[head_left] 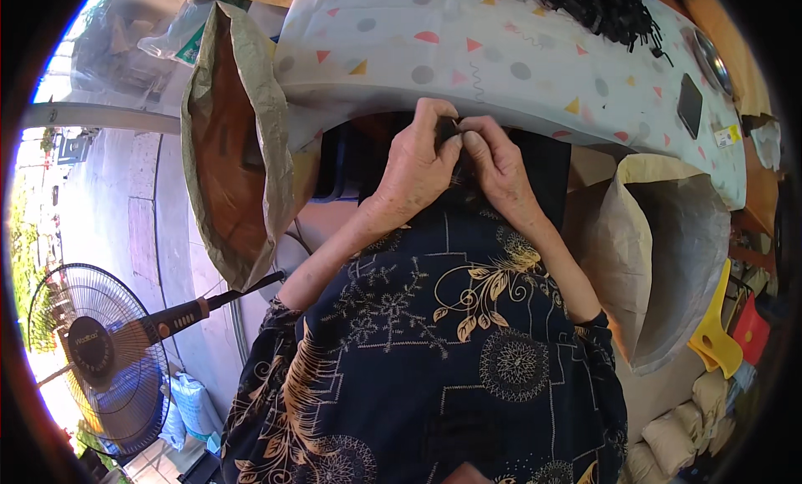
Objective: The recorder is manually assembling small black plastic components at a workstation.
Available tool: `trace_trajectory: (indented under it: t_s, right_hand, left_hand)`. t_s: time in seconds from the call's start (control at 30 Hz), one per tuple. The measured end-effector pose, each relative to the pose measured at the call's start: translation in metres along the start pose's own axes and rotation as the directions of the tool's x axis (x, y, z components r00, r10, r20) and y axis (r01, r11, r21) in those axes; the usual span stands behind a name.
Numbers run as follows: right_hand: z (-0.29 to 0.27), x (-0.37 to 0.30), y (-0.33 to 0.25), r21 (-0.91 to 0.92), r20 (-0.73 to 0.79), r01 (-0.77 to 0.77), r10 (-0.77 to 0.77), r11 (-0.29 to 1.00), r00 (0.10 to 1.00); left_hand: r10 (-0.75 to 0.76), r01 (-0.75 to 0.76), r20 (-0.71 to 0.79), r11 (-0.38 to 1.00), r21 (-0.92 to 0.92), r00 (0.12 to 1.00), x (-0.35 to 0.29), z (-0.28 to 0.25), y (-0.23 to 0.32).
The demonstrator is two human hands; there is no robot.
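Observation:
My left hand [418,165] and my right hand [501,162] meet just off the table's near edge, above my lap. Between the fingertips of both hands is a small black piece [447,131], mostly covered by the fingers; its exact kind cannot be made out. Thumbs and forefingers of both hands are pinched on it. At the far right of the table lies a heap of thin black parts [585,9], with several loose ends sticking out over the tablecloth [388,45], which is white with coloured shapes.
A tall open paper sack [280,137] stands to my left, and another open sack [616,258] to my right. On the table's right side are a phone [690,105] and a round metal dish [712,62]. A fan [92,342], a yellow chair [716,333] and filled bags [670,438] stand around.

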State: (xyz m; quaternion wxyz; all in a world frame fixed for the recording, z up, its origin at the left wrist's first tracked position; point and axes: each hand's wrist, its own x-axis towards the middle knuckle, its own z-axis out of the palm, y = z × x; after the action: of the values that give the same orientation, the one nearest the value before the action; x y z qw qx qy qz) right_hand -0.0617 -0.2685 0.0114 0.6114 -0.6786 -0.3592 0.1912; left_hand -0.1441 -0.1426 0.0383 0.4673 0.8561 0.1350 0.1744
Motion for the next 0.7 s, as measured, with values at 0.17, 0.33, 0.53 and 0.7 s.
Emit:
trace_trajectory:
  t_s: [0.17,0.33,0.53,0.7]
  right_hand:
    - [-0.005,0.004,-0.002,0.392,0.088,-0.233,0.216,0.890,0.972]
    - [-0.005,0.004,-0.003,0.446,0.104,-0.157,0.123,0.881,0.987]
    - [-0.006,0.008,0.004,0.486,0.209,-0.319,0.246,0.814,0.946]
    - [-0.012,0.008,0.007,0.430,0.356,-0.427,0.285,0.795,0.890]
  left_hand:
    - [-0.161,0.256,0.210,0.360,-0.897,0.964,-0.001,-0.022,-0.001]
    - [-0.181,0.349,0.316,0.198,-0.916,0.931,-0.009,-0.025,-0.014]
    - [0.017,0.476,0.507,0.319,-0.820,0.862,-0.014,-0.024,-0.020]
    - [0.006,0.477,0.516,0.373,-0.796,0.856,-0.014,-0.023,-0.027]
